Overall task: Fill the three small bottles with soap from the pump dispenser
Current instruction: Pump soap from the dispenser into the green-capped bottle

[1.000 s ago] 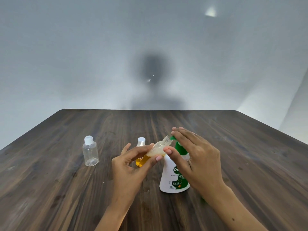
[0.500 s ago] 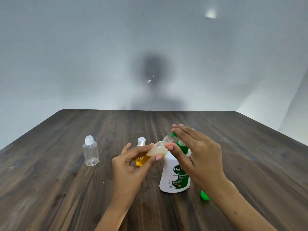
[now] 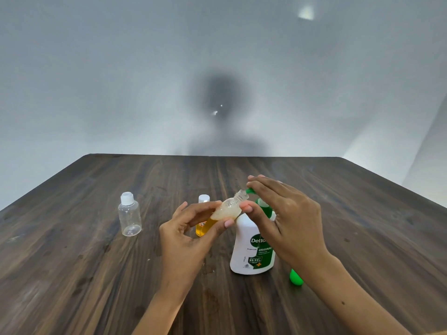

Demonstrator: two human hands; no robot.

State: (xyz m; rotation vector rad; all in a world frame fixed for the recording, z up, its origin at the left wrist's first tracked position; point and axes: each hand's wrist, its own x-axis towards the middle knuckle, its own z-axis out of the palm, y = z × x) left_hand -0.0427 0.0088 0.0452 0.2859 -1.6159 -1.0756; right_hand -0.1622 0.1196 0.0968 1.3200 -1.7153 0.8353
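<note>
My left hand (image 3: 191,235) pinches a small uncapped bottle (image 3: 227,210) tilted with its open neck up against the green nozzle of the white pump dispenser (image 3: 251,252). Amber soap and foam fill the bottle partway. My right hand (image 3: 287,221) rests on top of the green pump head, fingers straight, thumb beside the bottle's shoulder. A second small bottle (image 3: 202,228) with a white cap holds amber soap and stands behind my left hand, mostly hidden. A third small bottle (image 3: 130,215), clear and capped, stands on the left.
Everything stands on a dark wooden table (image 3: 72,274). A small green object (image 3: 296,278) lies on the table to the right of the dispenser, partly behind my right forearm. A pale wall rises behind the far table edge.
My right hand has risen slightly with the pump head, showing more of the green nozzle and collar. The tilted bottle stays at the nozzle in my left hand.
</note>
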